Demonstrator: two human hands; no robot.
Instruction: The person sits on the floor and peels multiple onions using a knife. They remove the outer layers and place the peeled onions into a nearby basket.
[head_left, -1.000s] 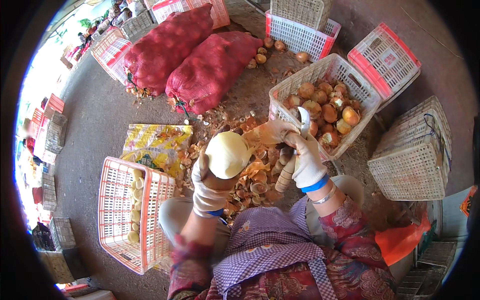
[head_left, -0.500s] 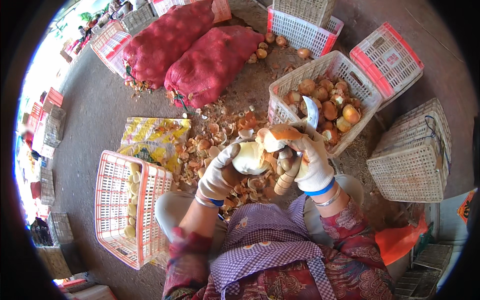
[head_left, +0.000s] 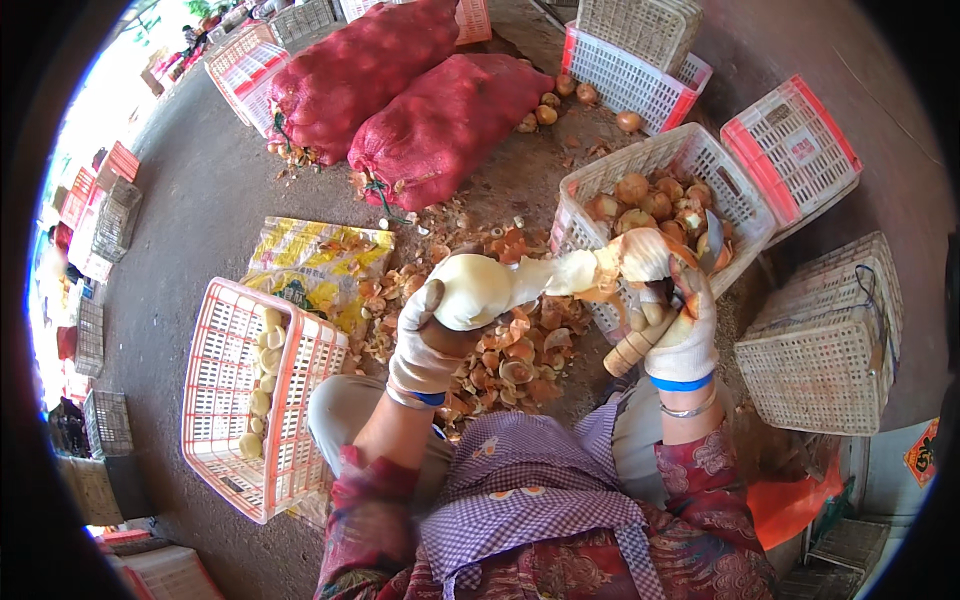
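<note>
My gloved left hand (head_left: 420,350) is closed round a white, mostly peeled onion (head_left: 470,290). A strip of onion skin (head_left: 640,255), brown outside and pale inside, stretches from the onion across to my gloved right hand (head_left: 688,330). The right fingers pinch its far end and also grip a knife, whose wooden handle (head_left: 638,343) sticks out toward the left. Its curved blade (head_left: 713,240) points up past the fingers, over a white crate (head_left: 590,180) of unpeeled brown onions (head_left: 655,205). Below both hands lies a heap of loose onion skins (head_left: 520,360).
At my left stands a red-and-white crate (head_left: 235,400) with peeled onions (head_left: 262,395) in it. Two red mesh sacks (head_left: 450,125) lie ahead, beside a yellow-and-white bag (head_left: 320,260). More crates (head_left: 820,335) stand at the right, and a few loose onions (head_left: 628,121) lie near the back.
My hands have moved apart, the right one going right and the left slightly left. The skin that bunched beside the onion is now drawn out in a long strip between them.
</note>
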